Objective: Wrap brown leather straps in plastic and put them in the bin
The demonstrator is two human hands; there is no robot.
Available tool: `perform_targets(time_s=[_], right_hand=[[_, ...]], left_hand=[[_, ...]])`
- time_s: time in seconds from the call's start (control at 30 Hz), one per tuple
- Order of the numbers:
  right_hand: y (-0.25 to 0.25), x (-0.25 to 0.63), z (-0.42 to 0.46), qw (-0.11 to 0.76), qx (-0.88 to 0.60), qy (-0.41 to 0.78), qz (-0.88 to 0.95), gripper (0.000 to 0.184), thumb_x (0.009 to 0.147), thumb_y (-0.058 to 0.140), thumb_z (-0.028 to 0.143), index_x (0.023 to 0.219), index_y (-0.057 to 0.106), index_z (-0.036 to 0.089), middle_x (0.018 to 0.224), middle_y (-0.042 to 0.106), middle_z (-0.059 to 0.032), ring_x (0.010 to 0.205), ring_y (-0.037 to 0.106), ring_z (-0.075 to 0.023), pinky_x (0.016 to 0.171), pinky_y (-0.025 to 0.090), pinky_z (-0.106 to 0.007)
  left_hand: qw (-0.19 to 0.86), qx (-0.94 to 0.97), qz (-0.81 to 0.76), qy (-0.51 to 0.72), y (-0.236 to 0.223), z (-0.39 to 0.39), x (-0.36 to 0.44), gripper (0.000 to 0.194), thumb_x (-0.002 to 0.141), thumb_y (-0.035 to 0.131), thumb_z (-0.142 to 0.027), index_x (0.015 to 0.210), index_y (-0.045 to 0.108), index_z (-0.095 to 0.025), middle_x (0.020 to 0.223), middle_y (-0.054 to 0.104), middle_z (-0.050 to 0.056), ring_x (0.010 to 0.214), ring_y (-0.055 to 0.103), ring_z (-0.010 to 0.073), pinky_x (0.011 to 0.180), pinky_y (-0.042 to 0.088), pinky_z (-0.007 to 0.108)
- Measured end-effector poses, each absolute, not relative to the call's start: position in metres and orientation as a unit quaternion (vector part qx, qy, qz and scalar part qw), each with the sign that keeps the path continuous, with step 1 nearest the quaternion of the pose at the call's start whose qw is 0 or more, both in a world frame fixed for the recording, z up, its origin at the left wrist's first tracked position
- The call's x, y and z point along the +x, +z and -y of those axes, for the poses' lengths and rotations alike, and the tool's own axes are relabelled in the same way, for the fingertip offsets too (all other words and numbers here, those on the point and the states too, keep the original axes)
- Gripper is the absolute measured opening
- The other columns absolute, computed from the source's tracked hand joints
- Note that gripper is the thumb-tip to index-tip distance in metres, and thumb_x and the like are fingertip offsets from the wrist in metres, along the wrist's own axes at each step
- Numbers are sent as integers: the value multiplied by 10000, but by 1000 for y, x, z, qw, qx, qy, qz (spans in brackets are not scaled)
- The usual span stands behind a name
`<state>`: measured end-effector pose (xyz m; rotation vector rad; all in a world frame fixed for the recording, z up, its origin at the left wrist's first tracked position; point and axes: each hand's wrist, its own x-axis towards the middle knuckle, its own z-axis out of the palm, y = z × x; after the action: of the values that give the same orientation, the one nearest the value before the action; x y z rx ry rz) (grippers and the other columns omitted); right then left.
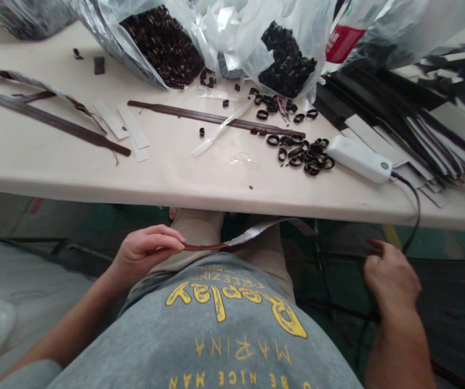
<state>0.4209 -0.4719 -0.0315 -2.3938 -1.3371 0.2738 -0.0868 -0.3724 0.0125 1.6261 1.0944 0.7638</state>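
Observation:
My left hand (pixel 145 253) pinches the end of a thin brown strap (pixel 206 247) over my lap, below the table edge. The strap runs right into a silvery plastic sleeve (pixel 257 230). My right hand (pixel 390 278) hangs lower right beside a black cable (pixel 414 208); its fingers curl downward and what they hold, if anything, is hidden. On the table lie a long brown strap (pixel 216 118) and a heap of black loops (pixel 307 154).
A white device (pixel 360 158) with the cable lies right of the loops. Open bags of brown loops (pixel 163 46) and black loops (pixel 287 59) stand at the back. More brown straps (pixel 50 121) lie left; stacked black strips (pixel 411 119) fill the right. The table edge (pixel 216 202) runs above my knees.

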Motion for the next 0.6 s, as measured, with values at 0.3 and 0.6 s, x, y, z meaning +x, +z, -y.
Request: perform_targets(time_s=[0.3, 0.6], right_hand=[[-19, 239, 402, 248, -528, 489, 648, 311, 953, 486, 352, 1183, 650, 223, 1256, 656, -74, 1171, 587, -246, 1017, 428, -377], [-46, 172, 370, 155, -376, 711, 574, 233, 848, 630, 388, 811, 634, 158, 689, 585, 26, 632, 511, -119, 591, 395, -229]], left_hand=[[475, 743, -403, 245, 13, 385, -85, 136, 755, 751, -227, 841, 824, -303, 933, 775, 81, 744, 726, 212, 717, 588, 286], [455, 714, -445, 292, 12, 387, -100, 140, 746, 764, -240, 881, 799, -244, 942, 772, 95, 831, 725, 220, 755, 577, 292]])
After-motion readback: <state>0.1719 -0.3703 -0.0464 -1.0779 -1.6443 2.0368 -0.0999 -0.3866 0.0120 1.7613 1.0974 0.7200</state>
